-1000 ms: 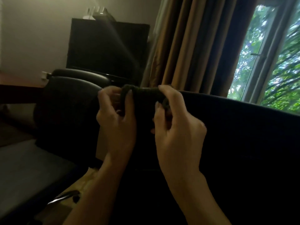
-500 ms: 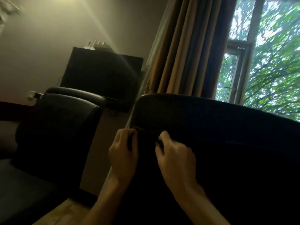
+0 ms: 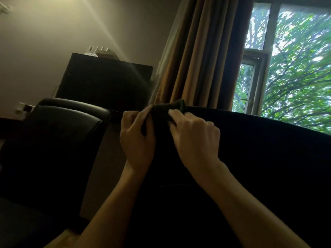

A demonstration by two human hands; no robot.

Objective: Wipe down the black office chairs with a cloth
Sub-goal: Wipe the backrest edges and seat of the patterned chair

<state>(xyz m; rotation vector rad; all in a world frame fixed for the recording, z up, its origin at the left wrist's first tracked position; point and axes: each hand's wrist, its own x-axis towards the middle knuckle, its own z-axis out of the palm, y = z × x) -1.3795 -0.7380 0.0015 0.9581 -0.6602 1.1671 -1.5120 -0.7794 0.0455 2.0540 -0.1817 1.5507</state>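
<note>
Left to right. At far left stood 1 black leather office chair (image 3: 59,133), its backrest facing me and untouched by either hand; behind it rose a dark cabinet (image 3: 105,83) against the wall. Near centre, my left hand (image 3: 137,140) had its fingers curled and pinched the left end of the dark cloth (image 3: 166,111), which lay bunched over the top edge of the near chair back (image 3: 259,158). My right hand (image 3: 195,135) pinched the right end of the same cloth, fingers curled down over it, so the 2 hands sat close together with the cloth between them. Brown curtains (image 3: 197,56) hung behind the cloth, and the window (image 3: 295,68) with green foliage closed the right side.

I judged the step in hand to be wiping the top rim of the near chair back. To do it well, I would keep the cloth folded over both faces of the rim, hold even pressure with both pinches, and draw it along the edge toward the right in 1 continuous pass, overlapping strokes. The low light made dust hard to see, so coverage would have to be systematic.
</note>
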